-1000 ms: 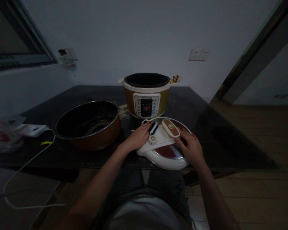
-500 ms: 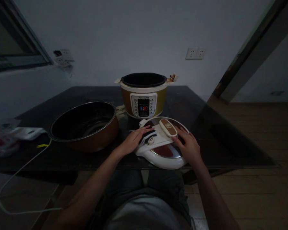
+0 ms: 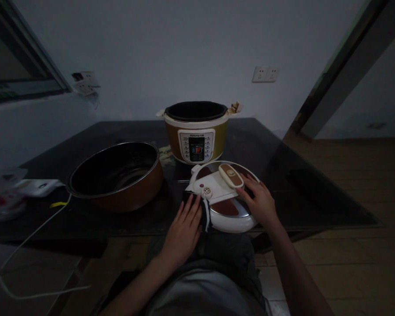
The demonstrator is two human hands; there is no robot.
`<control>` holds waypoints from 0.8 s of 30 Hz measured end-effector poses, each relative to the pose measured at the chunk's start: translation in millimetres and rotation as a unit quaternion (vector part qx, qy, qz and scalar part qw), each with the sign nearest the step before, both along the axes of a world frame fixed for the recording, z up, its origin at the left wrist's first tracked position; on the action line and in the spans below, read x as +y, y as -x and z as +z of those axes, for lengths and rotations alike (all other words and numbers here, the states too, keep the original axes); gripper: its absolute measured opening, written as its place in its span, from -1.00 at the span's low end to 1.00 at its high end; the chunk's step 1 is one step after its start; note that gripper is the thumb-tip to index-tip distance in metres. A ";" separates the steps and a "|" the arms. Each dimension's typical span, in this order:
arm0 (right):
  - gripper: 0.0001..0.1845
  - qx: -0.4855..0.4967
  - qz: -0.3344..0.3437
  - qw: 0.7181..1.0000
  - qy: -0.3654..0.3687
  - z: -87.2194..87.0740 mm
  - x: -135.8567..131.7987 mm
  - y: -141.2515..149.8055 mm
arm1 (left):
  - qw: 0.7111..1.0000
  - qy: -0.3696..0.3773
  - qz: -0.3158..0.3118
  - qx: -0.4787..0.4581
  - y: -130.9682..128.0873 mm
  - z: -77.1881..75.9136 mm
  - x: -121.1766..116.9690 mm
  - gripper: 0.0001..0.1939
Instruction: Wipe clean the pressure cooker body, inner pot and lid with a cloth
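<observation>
A round white and brown pressure cooker lid [image 3: 222, 191] lies on the table's front edge. My left hand [image 3: 184, 228] presses a black and white cloth [image 3: 204, 213] onto the lid's near left rim, its fingers stretched and close together over the cloth. On the right side of the lid, my right hand [image 3: 258, 199] holds it, with the thumb and fingertips against the brown-topped handle [image 3: 231, 175]. Behind the lid stands the electric pressure cooker [image 3: 196, 138], uncovered, its inside dark. A brown inner pot [image 3: 128, 188] with a black inside sits left of the lid.
The dark table [image 3: 316, 206] meets the wall at the back. At left are a plastic bag [image 3: 3, 197], a white box-like thing [image 3: 39, 186] and a white cord [image 3: 29, 239] that hangs past the edge. A wall socket [image 3: 265, 74] is at the back right.
My left hand has slid the cloth toward me, from beside the valve to the lid's near left rim, baring the valve. My right hand stays in place on the lid.
</observation>
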State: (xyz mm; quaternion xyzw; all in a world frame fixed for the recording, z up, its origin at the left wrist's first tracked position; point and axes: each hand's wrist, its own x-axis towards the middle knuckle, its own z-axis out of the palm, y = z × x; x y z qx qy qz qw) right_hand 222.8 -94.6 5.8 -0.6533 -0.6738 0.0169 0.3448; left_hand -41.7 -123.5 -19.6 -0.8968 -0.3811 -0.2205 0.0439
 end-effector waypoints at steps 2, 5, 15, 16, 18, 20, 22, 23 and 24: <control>-0.55 0.002 0.001 1.000 0.000 0.0 0.0 -0.2 | 0.998 -0.019 -0.037 0.036 2.5 2.0 2.4 -0.46; -0.55 0.003 0.003 1.000 0.003 0.3 -0.3 0.0 | 0.994 -0.025 -0.081 0.068 0.9 12.0 9.4 -0.48; -0.55 -0.014 0.000 1.000 0.002 -0.9 0.6 -0.1 | 0.990 -0.059 -0.023 0.124 -55.7 60.9 16.0 -0.51; -0.54 -0.016 0.002 1.000 0.003 -0.9 0.5 -0.2 | 0.988 -0.063 -0.011 0.138 -62.2 62.6 18.5 -0.51; -0.54 -0.017 0.004 1.000 0.005 -0.4 0.1 -0.1 | 0.986 -0.060 0.013 0.158 -73.4 65.9 26.8 -0.50; -0.54 -0.017 0.005 1.000 0.007 0.5 -0.4 0.2 | 0.985 -0.038 0.039 0.163 -81.7 70.1 38.2 -0.47; -0.54 -0.018 0.006 1.000 0.011 1.6 -0.8 0.6 | 0.985 0.000 0.060 0.161 -86.7 75.5 50.5 -0.45; -0.54 -0.018 0.007 1.000 0.012 2.0 -1.0 0.7 | 0.985 0.019 0.067 0.159 -88.2 78.2 56.0 -0.44; -0.54 -0.019 0.007 1.000 0.013 2.3 -1.0 0.8 | 0.985 0.035 0.070 0.156 -89.4 80.6 60.8 -0.45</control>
